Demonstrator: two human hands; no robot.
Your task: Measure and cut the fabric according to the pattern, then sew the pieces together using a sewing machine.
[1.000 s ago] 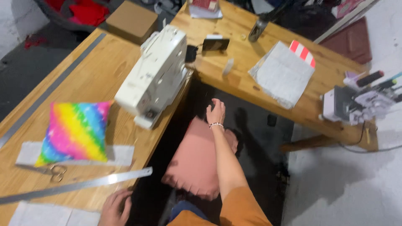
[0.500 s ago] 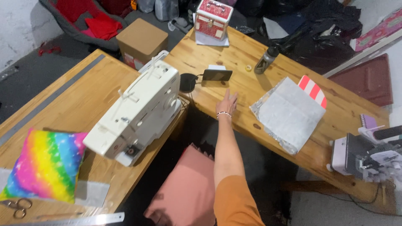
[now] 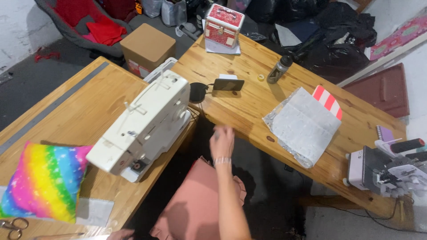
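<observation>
My right hand (image 3: 221, 141) is blurred and hangs over the dark gap between the two wooden tables, just short of the right table's near edge (image 3: 249, 133). Its fingers point up and away and nothing shows in it. A bracelet sits on the wrist. Below the forearm lies a pink ruffled cushion (image 3: 191, 209). A white sewing machine (image 3: 147, 124) stands to the hand's left on the left table's corner. Beyond the hand, a dark phone (image 3: 228, 84) stands propped up. Only a sliver of my left hand (image 3: 120, 234) shows at the bottom edge, so its fingers are hidden.
A rainbow cushion (image 3: 44, 182) and scissors (image 3: 11, 224) lie on the left table. The right table holds a silvery sheet (image 3: 304, 126), a striped red-and-white piece (image 3: 328, 100), a bottle (image 3: 279, 70), a red case (image 3: 223, 25) and a second small machine (image 3: 387, 171). A cardboard box (image 3: 148, 44) stands behind.
My right hand has drawn back from the right table's top, near the phone, to the gap between the tables. The view has shifted forward, so the left hand has nearly left the frame.
</observation>
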